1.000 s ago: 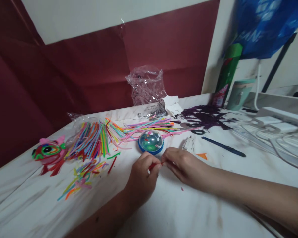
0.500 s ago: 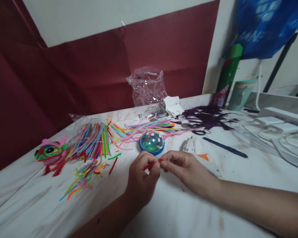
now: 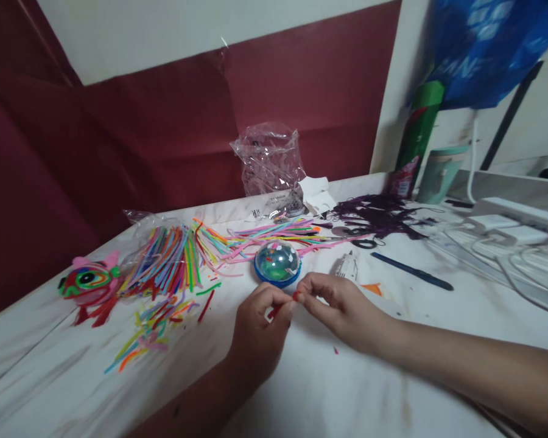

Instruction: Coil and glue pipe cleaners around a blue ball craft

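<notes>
My left hand (image 3: 262,328) pinches a small red piece (image 3: 274,311), which looks like a bit of pipe cleaner, partly hidden by the fingers. Its fingertips almost meet those of my right hand (image 3: 331,307), which are closed on the red tip between the two hands. Just beyond them stands a clear dome with a blue rim (image 3: 277,264), with coloured bits on or inside it. Short cut pieces (image 3: 153,331) and a single dark red strip (image 3: 206,306) lie to the left of my left hand.
Bundles of coloured pipe cleaners (image 3: 171,258) and a red and green figure (image 3: 90,286) are on the left. Behind lie a plastic bag (image 3: 271,161) and purple strands (image 3: 379,213). To the right are a glue bottle (image 3: 347,266), a dark blue tool (image 3: 411,271), a cup (image 3: 439,175) and cables.
The view has shifted slightly. Both hands keep their pinch near each other, with the fingertips moved only a little.
</notes>
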The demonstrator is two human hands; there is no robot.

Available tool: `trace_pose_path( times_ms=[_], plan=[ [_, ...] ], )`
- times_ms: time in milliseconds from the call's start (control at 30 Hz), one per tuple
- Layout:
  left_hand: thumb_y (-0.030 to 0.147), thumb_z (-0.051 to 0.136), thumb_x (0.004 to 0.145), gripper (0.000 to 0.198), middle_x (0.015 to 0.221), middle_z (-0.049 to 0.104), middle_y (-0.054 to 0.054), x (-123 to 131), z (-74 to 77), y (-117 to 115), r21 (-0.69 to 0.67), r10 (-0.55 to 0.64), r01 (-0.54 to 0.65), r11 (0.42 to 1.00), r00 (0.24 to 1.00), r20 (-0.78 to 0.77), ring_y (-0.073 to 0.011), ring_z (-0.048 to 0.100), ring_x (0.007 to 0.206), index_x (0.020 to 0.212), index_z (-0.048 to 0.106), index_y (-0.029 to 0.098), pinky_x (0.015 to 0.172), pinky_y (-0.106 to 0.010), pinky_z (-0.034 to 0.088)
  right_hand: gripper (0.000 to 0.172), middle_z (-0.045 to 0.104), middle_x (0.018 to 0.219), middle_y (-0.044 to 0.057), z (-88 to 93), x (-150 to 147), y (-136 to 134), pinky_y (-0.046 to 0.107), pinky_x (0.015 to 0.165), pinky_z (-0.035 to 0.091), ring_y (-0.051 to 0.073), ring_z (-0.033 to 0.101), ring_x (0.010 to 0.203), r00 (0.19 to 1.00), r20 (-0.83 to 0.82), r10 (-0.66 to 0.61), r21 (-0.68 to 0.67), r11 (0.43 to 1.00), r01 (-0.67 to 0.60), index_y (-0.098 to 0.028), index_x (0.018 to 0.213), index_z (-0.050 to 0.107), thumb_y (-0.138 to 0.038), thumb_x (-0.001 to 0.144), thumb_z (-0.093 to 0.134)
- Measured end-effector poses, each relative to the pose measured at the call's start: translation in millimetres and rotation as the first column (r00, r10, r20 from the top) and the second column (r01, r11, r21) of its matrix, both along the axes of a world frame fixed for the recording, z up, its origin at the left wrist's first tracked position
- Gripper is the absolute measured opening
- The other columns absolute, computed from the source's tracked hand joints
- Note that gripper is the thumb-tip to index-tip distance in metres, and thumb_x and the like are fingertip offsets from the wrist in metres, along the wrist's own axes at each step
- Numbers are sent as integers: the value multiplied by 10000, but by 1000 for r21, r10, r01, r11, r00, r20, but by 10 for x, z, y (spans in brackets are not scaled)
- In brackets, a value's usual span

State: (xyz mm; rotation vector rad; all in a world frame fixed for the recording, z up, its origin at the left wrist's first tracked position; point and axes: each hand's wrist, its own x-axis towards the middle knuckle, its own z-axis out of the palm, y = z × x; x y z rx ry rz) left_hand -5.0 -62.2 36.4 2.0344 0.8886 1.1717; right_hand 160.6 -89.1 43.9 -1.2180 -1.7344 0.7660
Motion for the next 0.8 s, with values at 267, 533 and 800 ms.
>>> trace_pose_path(
  times_ms=[267,533,800],
  plan=[
    [173,514,785,147,689,568,-13,8,7,20,66,-3,13,998,990,-144,-147,546,670,642,549,177,637,-264,407,151,512,646,-10,126,162,39,249,548,334,126,439,589,942,298,156,80,979,-187,-188,690,507,-214,833,468],
    [241,546,774,144,672,531,9,14,49,29,-136,9,8,991,992,125,-128,500,641,644,546,179,600,-241,396,224,582,717,-4,-19,-15,32,271,627,410,142,513,664,960,-268,82,-160,979,-128,-180,804,626,-400,799,582],
    [234,566,772,145,675,580,3,81,-8,-1,-89,40,-30,996,992,117,-133,538,672,641,580,174,652,-244,421,223,571,699,-6,-121,-119,-21,276,649,432,151,525,684,923,-382,-42,-98,995,5,-188,755,606,-407,796,601]
  ],
)
